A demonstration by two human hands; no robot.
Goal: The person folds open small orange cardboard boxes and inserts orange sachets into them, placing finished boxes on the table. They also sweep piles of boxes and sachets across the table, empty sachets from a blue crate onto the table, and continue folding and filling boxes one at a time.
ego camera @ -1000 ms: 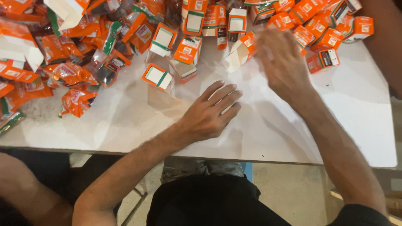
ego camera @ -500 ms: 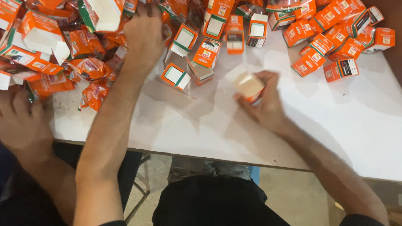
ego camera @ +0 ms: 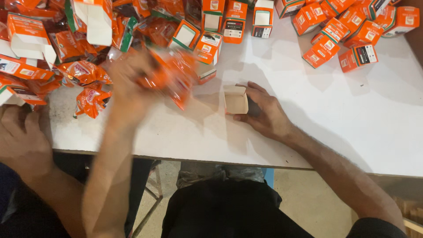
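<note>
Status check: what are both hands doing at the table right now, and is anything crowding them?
Left hand grips an orange packet, blurred. Right hand steadies the open box on the table. Another person's hand rests at the left edge.

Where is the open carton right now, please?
The open carton stands mid-table, held by the right hand, just right of the orange sachet in the left hand.

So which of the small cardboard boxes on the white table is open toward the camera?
The small cardboard box held by the right hand: its flap is up, showing a plain pale inside. It sits apart from the orange boxes along the table's far side.
</note>
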